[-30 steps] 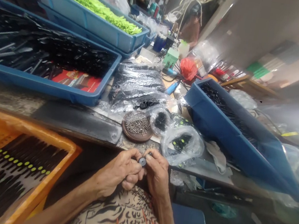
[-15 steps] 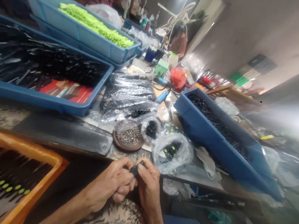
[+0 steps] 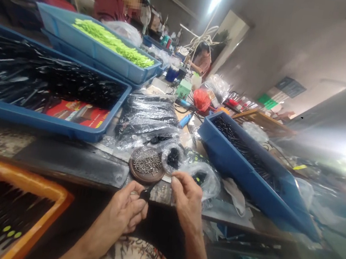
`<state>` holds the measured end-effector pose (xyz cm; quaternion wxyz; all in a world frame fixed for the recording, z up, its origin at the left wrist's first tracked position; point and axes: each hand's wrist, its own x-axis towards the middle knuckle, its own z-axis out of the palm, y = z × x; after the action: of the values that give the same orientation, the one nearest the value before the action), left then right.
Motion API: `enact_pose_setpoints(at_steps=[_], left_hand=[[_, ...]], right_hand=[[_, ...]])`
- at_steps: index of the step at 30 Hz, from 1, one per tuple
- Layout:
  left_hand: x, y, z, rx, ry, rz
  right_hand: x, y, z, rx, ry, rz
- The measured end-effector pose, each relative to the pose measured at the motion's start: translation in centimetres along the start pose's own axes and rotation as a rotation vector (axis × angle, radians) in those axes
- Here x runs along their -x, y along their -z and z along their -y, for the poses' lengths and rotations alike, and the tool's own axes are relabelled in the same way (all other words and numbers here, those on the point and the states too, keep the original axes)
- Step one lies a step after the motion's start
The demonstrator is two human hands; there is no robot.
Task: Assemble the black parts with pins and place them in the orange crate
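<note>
Sitting at a dark workbench (image 3: pixel 72 161), the person keeps both hands near its edge. At near left, an orange plastic crate (image 3: pixel 26 181) holds rows of black handles with green dots. Beyond it lies a blue tray (image 3: pixel 41 123) of black tools, then a second blue tray (image 3: pixel 96 56) of bright green parts, with a person in a red shirt (image 3: pixel 111 7) behind it. The left hand (image 3: pixel 124 212) curls closed, pinching a small black part (image 3: pixel 145 194) between thumb and fingers, its narrow end poking past the fingertips toward the far side. Just beyond sits a round brown dish of screws (image 3: pixel 147 165), touching a small plastic bag of black pieces (image 3: pixel 173 157). The right hand (image 3: pixel 186 204) is raised apart from the part, its fingertips (image 3: pixel 176 180) nearly together; whether they hold anything cannot be told. Past it lie a clear bag of green-dotted parts (image 3: pixel 200 179) and, at right, a tilted blue tray of black rods (image 3: pixel 245 161).
</note>
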<state>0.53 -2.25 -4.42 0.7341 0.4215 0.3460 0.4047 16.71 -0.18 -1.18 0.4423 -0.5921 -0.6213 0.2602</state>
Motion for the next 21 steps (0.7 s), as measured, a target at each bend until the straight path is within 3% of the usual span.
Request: enact_pose_setpoints(at_steps=[5, 10, 21], left_hand=[[0.0, 0.5, -0.3, 0.035, -0.018, -0.117], [0.0, 0.9, -0.3, 0.089, -0.034, -0.163], [-0.1, 0.8, -0.4, 0.067, -0.044, -0.145]], right_hand=[[-1.8, -2.3, -0.5, 0.369, 0.199, 0.070], [-2.3, -4.0, -1.7, 0.580, 0.197, 0.116], [-2.4, -4.1, -1.3, 0.782, 0.212, 0.221]])
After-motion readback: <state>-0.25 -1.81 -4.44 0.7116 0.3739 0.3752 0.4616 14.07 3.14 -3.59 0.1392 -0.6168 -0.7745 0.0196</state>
